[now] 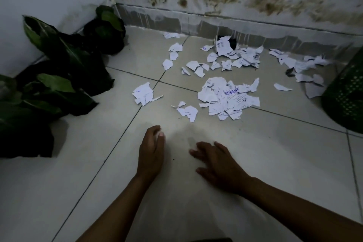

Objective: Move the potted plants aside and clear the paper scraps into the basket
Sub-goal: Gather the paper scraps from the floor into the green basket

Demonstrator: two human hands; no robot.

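Several potted plants in black bags (59, 76) stand along the left wall, the farthest one (107, 29) in the corner. Torn white paper scraps lie scattered over the tiled floor; the biggest heap (227, 98) is in the middle, with more (241, 57) against the back wall. A green perforated basket (347, 94) lies tilted at the right edge. My left hand (151, 153) hovers low over the floor, fingers relaxed and holding nothing. My right hand (218, 163) is spread beside it, fingers straight and empty. Both hands are short of the scraps.
A stained wall with a grey skirting (255, 31) closes the back. A dark hole (231, 42) sits in the skirting behind a paper sheet. Bare white tiles (98, 192) stretch around my forearms.
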